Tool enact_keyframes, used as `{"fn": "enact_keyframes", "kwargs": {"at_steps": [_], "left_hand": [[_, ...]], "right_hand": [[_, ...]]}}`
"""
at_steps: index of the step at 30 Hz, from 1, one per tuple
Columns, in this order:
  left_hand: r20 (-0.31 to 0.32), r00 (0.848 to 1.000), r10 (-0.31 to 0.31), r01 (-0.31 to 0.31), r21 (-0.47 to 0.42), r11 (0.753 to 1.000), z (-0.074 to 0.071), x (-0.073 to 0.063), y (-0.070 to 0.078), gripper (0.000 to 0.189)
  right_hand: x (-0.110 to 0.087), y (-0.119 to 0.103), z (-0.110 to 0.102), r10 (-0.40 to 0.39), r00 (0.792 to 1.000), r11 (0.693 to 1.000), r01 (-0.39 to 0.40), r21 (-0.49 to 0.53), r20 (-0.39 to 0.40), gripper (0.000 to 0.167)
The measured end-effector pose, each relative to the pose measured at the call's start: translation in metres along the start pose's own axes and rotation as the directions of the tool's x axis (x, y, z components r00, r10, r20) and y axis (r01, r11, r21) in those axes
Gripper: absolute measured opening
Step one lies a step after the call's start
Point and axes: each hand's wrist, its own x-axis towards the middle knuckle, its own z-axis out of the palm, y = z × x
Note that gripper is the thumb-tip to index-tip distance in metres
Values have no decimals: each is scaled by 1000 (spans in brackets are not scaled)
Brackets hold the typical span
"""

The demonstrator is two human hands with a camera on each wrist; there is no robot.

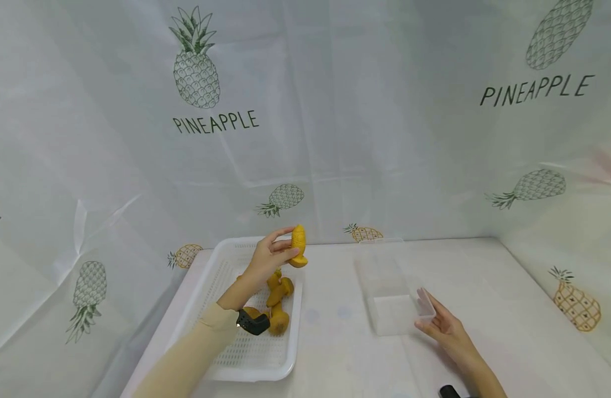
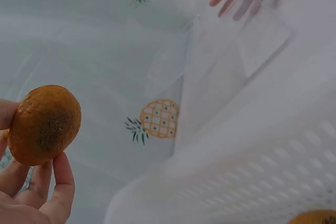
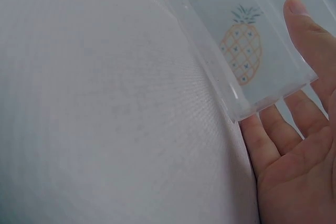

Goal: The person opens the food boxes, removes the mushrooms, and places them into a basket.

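My left hand point(image 1: 267, 257) holds a yellow-orange mushroom point(image 1: 299, 239) between thumb and fingers, raised above the right side of a white basket point(image 1: 288, 369). The thick ridged stem points up and the cap is below. Seen from the left wrist, the mushroom's rounded cap point(image 2: 47, 124) has a dark patch. Several more brownish mushrooms point(image 1: 278, 320) lie in the basket, partly hidden by my left forearm. On the right, my right hand point(image 1: 449, 331) grips the near right corner of a clear plastic box point(image 1: 391, 319), thumb and fingers on either side of its wall.
The basket has perforated sides and base and stands on the left of the white table point(image 1: 335, 354). A white sheet point(image 1: 365, 138) printed with pineapples hangs behind and along the sides. A black band point(image 1: 253, 322) is on my left wrist.
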Motion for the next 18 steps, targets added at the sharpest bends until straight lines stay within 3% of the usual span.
{"fn": "enact_keyframes", "kwargs": {"at_steps": [5, 9, 18], "left_hand": [[-76, 991, -107, 111, 45, 993, -28, -9, -13, 56], [-101, 980, -172, 182, 99, 978, -47, -17, -21, 57], [-160, 947, -280, 306, 172, 936, -69, -34, -39, 54]], "right_hand": [[3, 4, 0, -25, 1000, 1000, 24, 9, 4, 77], [5, 4, -2, -48, 999, 999, 48, 13, -1, 78], [2, 1, -3, 10, 1000, 999, -10, -45, -2, 77]]}}
